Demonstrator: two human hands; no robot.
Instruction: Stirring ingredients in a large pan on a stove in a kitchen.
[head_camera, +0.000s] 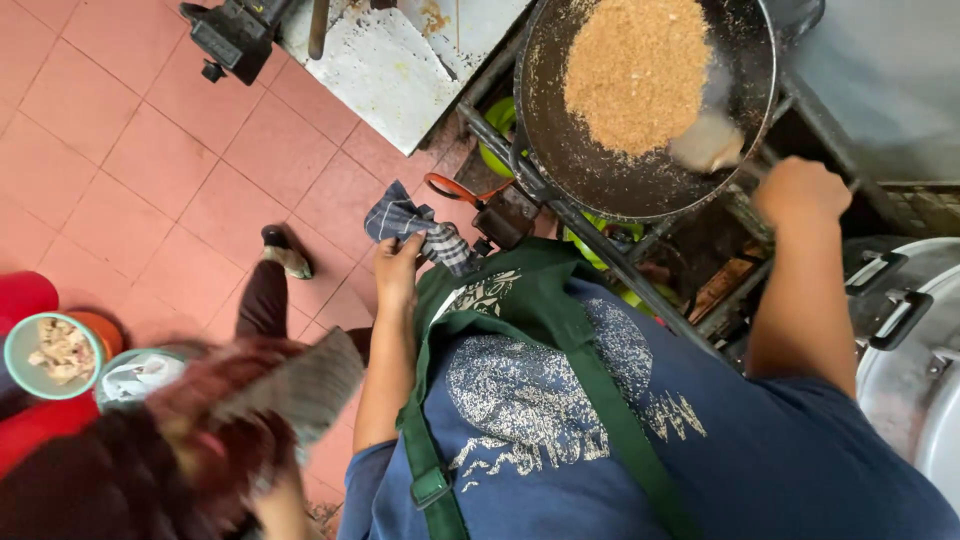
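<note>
You're gripping the spatula (712, 140) handle in your fisted right hand (800, 190) to stir crumbs (635, 70) in the wok (560, 150), while your left hand (397, 270) is pinching a checked cloth (420, 228) against the hot handle.

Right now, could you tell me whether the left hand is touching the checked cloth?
Touching. The head view shows the left hand gripping the checked cloth beside the wok, its fingers closed over the cloth's lower edge.

Crumbs (635, 70) lie in the pan (560, 150) on the stove (620, 260); a spatula (708, 142) rests at their right, a pot (915, 370) farther right, a cloth (420, 225) left.
</note>
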